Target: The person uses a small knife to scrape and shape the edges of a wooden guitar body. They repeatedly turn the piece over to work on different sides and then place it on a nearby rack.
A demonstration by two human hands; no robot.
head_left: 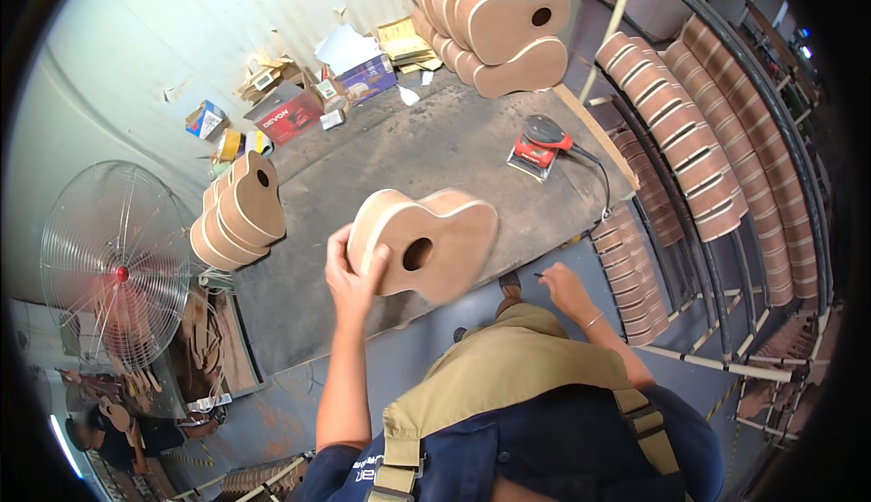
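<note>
Above the grey surface (408, 148), unfinished guitar body (426, 241) held upright, left hand (352, 275) clenched on its rim. Right hand (564, 286) pinched a thin pencil-like tool, tip just off body's lower edge. Orange sander (542, 146) lay idle beyond. Stacks of bodies (238, 216) w/ more (494, 16) waiting; seemed mid-batch, much left.

one guitar body (426, 243) is up in the left hand (352, 275). a stack (238, 216) at the bench's left edge shows about four bodies, and the far pile (490, 16) shows roughly eight. the rack (699, 157) holds too many to count. there is one sander (542, 146), one fan (113, 261), and two hands, the right hand (564, 282) included.
</note>
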